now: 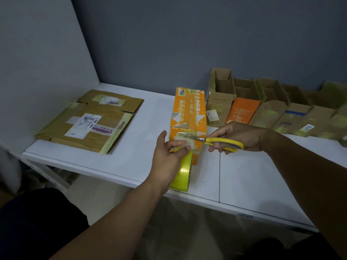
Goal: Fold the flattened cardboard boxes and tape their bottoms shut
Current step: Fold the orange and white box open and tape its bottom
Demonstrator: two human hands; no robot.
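Note:
An orange printed cardboard box (188,111) lies folded on the white table (253,177), its taped flaps facing up. My left hand (169,156) holds a yellow tape roll (183,175) against the box's near end, fingers stretching a strip of tape there. My right hand (242,136) grips yellow-handled scissors (221,142). Their blades point left and meet the tape strip on the box's near face. A stack of flattened brown boxes (90,119) with shipping labels lies at the table's left.
Several folded open-topped boxes (262,107) stand in a row along the back right, against the grey wall. A white side panel (47,72) closes off the table's left end. The table's front edge runs diagonally below my forearms.

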